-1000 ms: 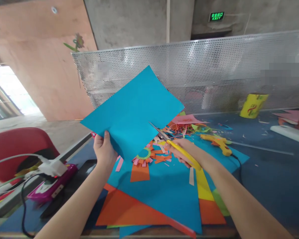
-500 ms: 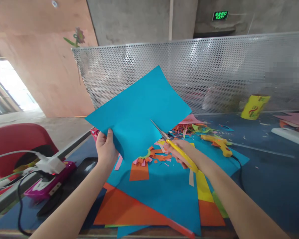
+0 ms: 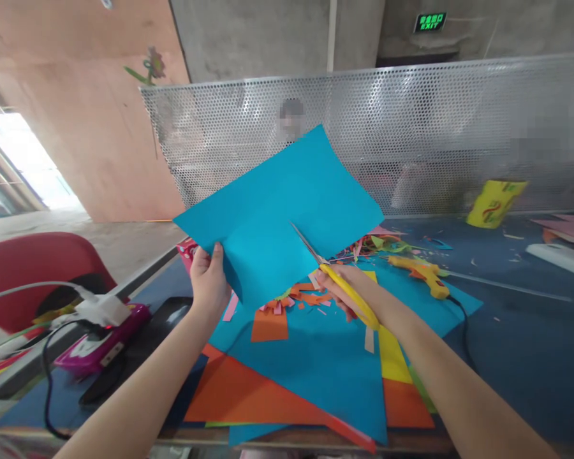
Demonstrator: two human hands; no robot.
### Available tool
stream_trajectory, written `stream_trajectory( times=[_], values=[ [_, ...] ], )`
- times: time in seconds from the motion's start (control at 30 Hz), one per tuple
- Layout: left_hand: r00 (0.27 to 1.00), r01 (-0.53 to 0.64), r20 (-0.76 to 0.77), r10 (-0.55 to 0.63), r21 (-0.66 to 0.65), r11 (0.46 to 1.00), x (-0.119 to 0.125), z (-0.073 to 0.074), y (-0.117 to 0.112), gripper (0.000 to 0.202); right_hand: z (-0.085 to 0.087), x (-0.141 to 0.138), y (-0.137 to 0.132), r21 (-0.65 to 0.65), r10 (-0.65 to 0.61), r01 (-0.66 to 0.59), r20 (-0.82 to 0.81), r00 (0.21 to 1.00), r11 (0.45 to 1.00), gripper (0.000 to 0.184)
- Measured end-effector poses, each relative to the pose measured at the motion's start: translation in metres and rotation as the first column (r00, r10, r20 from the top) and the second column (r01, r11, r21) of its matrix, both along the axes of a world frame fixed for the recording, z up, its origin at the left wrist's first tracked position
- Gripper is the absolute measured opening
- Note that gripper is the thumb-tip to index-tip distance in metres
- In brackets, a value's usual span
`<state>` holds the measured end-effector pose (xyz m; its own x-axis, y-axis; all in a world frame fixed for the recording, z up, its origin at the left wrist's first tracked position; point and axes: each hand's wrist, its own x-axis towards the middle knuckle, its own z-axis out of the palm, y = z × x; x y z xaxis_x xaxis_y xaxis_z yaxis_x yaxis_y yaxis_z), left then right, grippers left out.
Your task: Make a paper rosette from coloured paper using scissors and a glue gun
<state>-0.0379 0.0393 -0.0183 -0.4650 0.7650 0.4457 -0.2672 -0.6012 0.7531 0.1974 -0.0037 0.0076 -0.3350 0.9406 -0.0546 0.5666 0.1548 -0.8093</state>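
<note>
A large sheet of blue paper is held up above the table, its left lower edge pinched by my left hand with the thumb on the near face. Yellow-handled scissors are gripped in my right hand, fingers partly hidden behind the handles. The blades point up and left, crossing the lower right part of the sheet; whether they are cutting it I cannot tell. Beneath lie an orange paper square, small orange and pink cuttings, and another blue sheet.
A yellow glue gun with a black cord lies to the right. Paper shreds pile behind the hands. At left are a magenta power strip, a dark phone-like slab and a red chair. A perforated metal screen stands behind.
The blue sheet has shifted slightly right, its lower right edge now straighter over the cuttings. Both hands keep their holds. A blurred person now shows behind the screen.
</note>
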Motion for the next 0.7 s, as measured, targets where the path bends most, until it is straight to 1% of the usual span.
stream_trajectory(
  times=[0.1,0.17,0.33,0.4,0.47,0.53,0.6,0.7],
  values=[
    [1.000,-0.006,-0.004,0.006,-0.001,1.000,0.000,-0.001,0.000,0.015,0.000,-0.002,0.001,-0.047,-0.086,0.086,0.013,0.996,0.995,0.047],
    [1.000,-0.002,-0.018,0.002,-0.005,1.000,0.000,0.001,-0.001,0.016,0.000,-0.002,0.002,-0.046,-0.106,0.106,0.005,0.994,0.993,0.045],
    [0.996,0.033,-0.077,-0.035,-0.029,0.999,0.003,0.005,-0.008,0.024,-0.002,0.001,0.001,0.057,0.007,-0.004,-0.044,0.999,0.998,0.042],
    [0.995,0.037,-0.093,-0.040,-0.034,0.999,0.005,0.005,-0.009,0.026,-0.003,0.000,0.001,0.059,0.014,-0.011,-0.043,0.999,0.998,0.044],
    [0.994,0.037,-0.106,-0.040,-0.027,0.999,0.006,0.004,-0.008,0.028,-0.004,-0.001,0.002,0.032,0.011,-0.009,-0.053,0.999,0.999,0.046],
    [0.993,0.041,-0.114,-0.043,-0.017,0.999,0.006,0.003,-0.008,0.029,-0.005,-0.003,0.003,0.011,-0.011,0.012,-0.086,0.996,1.000,0.045],
    [0.992,0.041,-0.116,-0.042,-0.012,0.999,0.006,0.002,-0.008,0.030,-0.005,-0.005,0.004,0.002,-0.060,0.061,-0.096,0.994,0.998,0.045],
    [0.993,0.039,-0.112,-0.042,-0.022,0.999,0.006,0.003,-0.010,0.030,-0.005,-0.006,0.004,0.029,-0.113,0.116,-0.069,0.991,0.993,0.044]
  ],
)
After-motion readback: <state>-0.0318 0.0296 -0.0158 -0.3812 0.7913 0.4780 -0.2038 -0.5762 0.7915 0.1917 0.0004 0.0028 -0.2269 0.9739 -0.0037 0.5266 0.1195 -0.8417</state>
